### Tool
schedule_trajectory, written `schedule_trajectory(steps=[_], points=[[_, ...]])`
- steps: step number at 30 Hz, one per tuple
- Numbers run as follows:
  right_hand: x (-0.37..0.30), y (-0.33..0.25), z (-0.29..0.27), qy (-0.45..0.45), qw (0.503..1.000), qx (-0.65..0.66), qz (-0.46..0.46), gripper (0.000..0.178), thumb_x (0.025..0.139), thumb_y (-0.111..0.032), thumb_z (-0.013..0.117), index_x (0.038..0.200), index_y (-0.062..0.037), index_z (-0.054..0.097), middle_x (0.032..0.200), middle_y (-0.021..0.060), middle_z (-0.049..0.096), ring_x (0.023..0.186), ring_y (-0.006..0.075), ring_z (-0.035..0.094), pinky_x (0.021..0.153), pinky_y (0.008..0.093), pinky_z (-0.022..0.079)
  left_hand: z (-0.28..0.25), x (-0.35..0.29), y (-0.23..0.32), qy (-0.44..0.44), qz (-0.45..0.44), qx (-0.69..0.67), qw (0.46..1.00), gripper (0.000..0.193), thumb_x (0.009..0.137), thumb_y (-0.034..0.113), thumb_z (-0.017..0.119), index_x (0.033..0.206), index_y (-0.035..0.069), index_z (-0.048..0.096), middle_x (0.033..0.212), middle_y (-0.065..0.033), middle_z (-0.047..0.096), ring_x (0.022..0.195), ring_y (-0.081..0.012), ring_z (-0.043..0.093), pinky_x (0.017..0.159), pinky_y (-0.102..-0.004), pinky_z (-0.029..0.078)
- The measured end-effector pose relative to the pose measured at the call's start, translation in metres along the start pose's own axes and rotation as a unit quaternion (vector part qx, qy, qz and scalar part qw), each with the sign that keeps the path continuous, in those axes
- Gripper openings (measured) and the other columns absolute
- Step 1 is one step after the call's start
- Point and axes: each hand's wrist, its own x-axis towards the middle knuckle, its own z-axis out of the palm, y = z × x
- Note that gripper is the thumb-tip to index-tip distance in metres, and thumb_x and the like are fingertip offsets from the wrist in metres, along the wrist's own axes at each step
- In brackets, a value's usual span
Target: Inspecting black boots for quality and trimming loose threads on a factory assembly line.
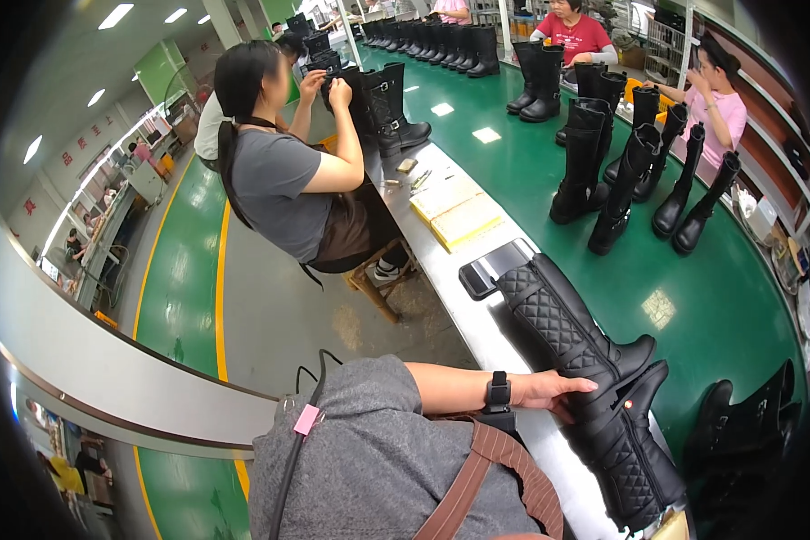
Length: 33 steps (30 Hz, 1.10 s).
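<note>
Black quilted boots point(562, 324); left grip point(549, 389) partly hidden

Bright ceiling lights point(115, 16), warped edges

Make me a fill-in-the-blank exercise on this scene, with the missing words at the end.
1. The left hand is at the quilted boots, which are ____ in colour.
2. The quilted boots lie down, while the far boots stand ____.
3. The clip on the cord is ____.
4. The wide top of the table is ____.

Missing words: black; upright; pink; green.
</note>
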Motion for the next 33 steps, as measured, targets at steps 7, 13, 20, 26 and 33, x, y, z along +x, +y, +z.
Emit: schedule_trajectory(steps=[7,13,20,26,33], points=[[0.02,0.045,0.013,-0.004,0.981,0.069,-0.179,0.025,0.087,-0.01,0.057,0.105,0.0053,0.065,0.1,0.0244,0.067,0.092,0.0357,0.064,0.084,0.0418,0.049,-0.003,0.005,0.002,0.007,0.006,0.006,1.0,0.059,0.087,0.042,0.067,0.133,0.009,0.051,0.125,-0.0095,0.06,0.115,-0.0242,0.057,0.095,-0.0428,0.048],[0.007,0.039,-0.008,-0.062,0.984,-0.147,0.073,0.027,0.088,-0.016,0.058,0.103,0.0049,0.066,0.098,0.0261,0.067,0.091,0.0372,0.065,0.082,0.0428,0.05,0.0,0.0,0.004,0.003,0.01,0.007,1.0,0.057,0.087,0.041,0.067,0.131,0.007,0.052,0.123,-0.0104,0.062,0.113,-0.0243,0.059,0.094,-0.0433,0.049],[0.021,0.062,-0.004,-0.083,0.987,-0.121,0.068,0.029,0.088,-0.02,0.058,0.102,0.0044,0.067,0.097,0.027,0.067,0.09,0.0379,0.065,0.082,0.0434,0.05,0.0,0.0,0.002,0.0,0.005,0.005,1.0,0.054,0.087,0.04,0.067,0.128,0.007,0.055,0.121,-0.0096,0.062,0.112,-0.0231,0.06,0.094,-0.0408,0.05],[0.032,0.083,0.012,-0.091,0.989,-0.103,0.062,0.03,0.088,-0.021,0.059,0.102,0.004,0.067,0.097,0.0274,0.067,0.09,0.0381,0.066,0.081,0.0437,0.05,-0.003,0.002,-0.001,-0.008,0.006,0.004,1.0,0.058,0.086,0.043,0.068,0.131,0.009,0.053,0.124,-0.0077,0.061,0.114,-0.0225,0.058,0.094,-0.0405,0.049],[0.031,0.074,0.017,-0.085,0.99,-0.099,0.05,0.03,0.088,-0.021,0.059,0.103,0.0037,0.067,0.098,0.0274,0.066,0.09,0.0377,0.066,0.081,0.0437,0.05,-0.005,0.005,-0.003,-0.004,-0.007,0.003,1.0,0.061,0.086,0.043,0.068,0.134,0.01,0.05,0.128,-0.0084,0.058,0.119,-0.0242,0.055,0.098,-0.0448,0.045]])
